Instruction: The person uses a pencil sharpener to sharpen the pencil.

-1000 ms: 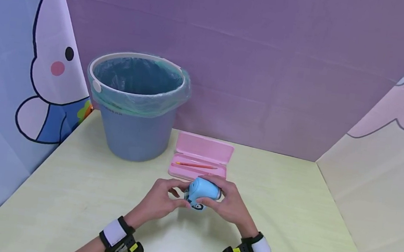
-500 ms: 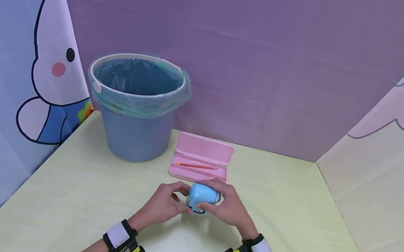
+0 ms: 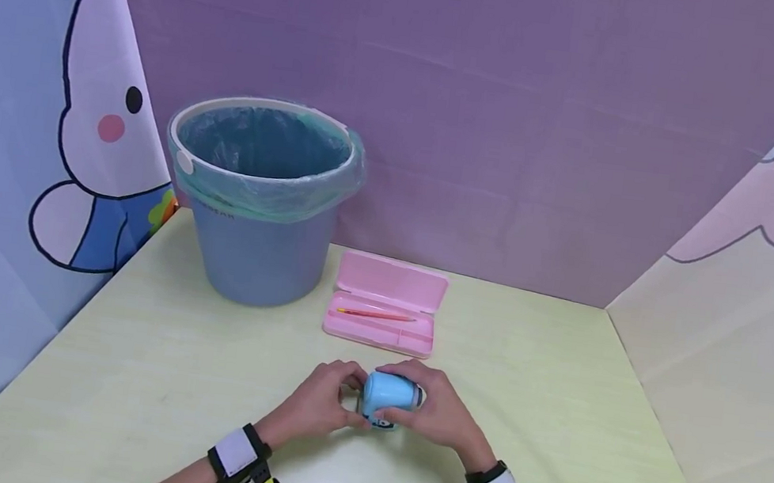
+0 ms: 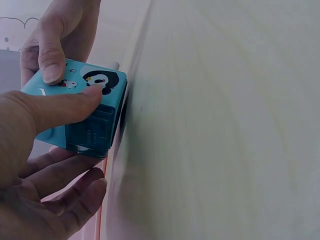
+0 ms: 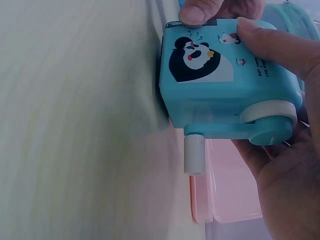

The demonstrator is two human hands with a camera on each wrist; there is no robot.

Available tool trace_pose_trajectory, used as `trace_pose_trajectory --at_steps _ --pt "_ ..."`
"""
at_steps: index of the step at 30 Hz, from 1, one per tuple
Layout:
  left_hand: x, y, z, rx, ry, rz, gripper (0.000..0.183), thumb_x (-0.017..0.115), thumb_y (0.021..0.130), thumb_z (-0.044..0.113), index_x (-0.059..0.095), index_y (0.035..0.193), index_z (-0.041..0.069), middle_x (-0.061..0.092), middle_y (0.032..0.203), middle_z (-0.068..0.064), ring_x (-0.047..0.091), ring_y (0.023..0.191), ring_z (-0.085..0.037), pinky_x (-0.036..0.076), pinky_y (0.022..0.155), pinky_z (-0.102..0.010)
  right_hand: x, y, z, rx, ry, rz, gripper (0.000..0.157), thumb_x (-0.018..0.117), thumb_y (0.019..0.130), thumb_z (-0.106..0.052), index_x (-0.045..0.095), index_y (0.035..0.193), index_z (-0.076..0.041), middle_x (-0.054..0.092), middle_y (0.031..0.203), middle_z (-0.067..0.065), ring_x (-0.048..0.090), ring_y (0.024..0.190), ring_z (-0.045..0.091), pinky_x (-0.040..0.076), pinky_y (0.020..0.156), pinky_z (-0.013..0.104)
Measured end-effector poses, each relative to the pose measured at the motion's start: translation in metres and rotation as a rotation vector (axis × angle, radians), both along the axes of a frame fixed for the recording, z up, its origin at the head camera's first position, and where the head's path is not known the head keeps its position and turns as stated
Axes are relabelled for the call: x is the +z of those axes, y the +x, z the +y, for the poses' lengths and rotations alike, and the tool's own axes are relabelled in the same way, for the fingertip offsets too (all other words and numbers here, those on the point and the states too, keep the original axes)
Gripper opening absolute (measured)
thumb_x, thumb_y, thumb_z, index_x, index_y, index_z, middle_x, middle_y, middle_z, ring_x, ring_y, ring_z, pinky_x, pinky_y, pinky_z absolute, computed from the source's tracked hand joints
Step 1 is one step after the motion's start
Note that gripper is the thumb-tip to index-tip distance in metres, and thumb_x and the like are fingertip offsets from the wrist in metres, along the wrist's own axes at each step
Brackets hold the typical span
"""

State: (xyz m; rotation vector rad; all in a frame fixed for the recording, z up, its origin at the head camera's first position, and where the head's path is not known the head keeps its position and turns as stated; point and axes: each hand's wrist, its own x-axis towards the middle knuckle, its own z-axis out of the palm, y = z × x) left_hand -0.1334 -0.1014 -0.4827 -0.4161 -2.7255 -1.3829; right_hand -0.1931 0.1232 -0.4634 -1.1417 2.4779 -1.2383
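Observation:
A blue hand-crank pencil sharpener (image 3: pixel 390 392) with a panda print is held just in front of the pencil case, tilted on its side. My right hand (image 3: pixel 442 411) grips its body, thumb on the printed face. With thumb and fingers, my left hand (image 3: pixel 320 401) pinches the end where a dark see-through shavings drawer (image 4: pixel 90 134) sits in the body. The crank arm (image 5: pixel 220 131) and its white knob (image 5: pixel 194 156) show in the right wrist view. Behind the hands lies an open pink pencil case (image 3: pixel 389 282) with a red pencil (image 3: pixel 374 315) in it.
At the back left of the pale table (image 3: pixel 525 353) stands a blue bucket (image 3: pixel 263 259) with a thin plastic liner folded over its rim. A purple backdrop (image 3: pixel 514 128) closes off the rear, with printed cloths on both sides.
Both hands have drawn the pencil sharpener nearer to me, away from the pencil case, whose front edge now shows fully. They hold it from both sides throughout.

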Motion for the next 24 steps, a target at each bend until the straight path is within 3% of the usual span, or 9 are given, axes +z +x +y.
trace_pose_trajectory --at_steps 7,17,21,24 --pt "0.001 0.002 0.0 -0.014 -0.016 -0.015 0.049 0.094 0.07 0.019 0.066 0.108 0.007 0.073 0.105 -0.008 0.07 0.099 -0.025 0.051 0.093 -0.047 -0.001 0.001 -0.003 0.033 0.016 0.0 0.053 0.089 0.08 -0.032 0.067 0.128 -0.026 0.069 0.122 -0.002 0.06 0.106 0.019 0.05 0.09 0.035" --pt "0.002 -0.001 -0.001 -0.034 -0.046 -0.023 0.05 0.094 0.07 0.015 0.064 0.109 0.005 0.075 0.107 -0.012 0.073 0.099 -0.027 0.056 0.091 -0.045 -0.002 -0.003 -0.006 0.053 0.049 0.003 0.055 0.088 0.08 -0.033 0.065 0.13 -0.026 0.068 0.123 -0.001 0.06 0.106 0.019 0.05 0.09 0.035" --pt "0.006 -0.005 -0.007 -0.11 -0.081 -0.054 0.046 0.09 0.076 0.015 0.064 0.113 0.005 0.074 0.109 -0.01 0.071 0.102 -0.026 0.055 0.093 -0.044 0.001 -0.006 -0.004 0.083 0.074 -0.023 0.06 0.086 0.081 -0.04 0.063 0.134 -0.024 0.067 0.126 -0.003 0.061 0.108 0.018 0.051 0.09 0.034" --pt "0.017 -0.013 -0.018 -0.157 -0.115 -0.064 0.038 0.081 0.086 0.009 0.064 0.119 0.002 0.073 0.117 -0.015 0.068 0.112 -0.032 0.053 0.099 -0.05 0.007 -0.013 -0.001 0.098 0.069 -0.013 0.061 0.082 0.085 -0.042 0.06 0.139 -0.02 0.066 0.133 -0.001 0.063 0.115 0.023 0.053 0.097 0.042"
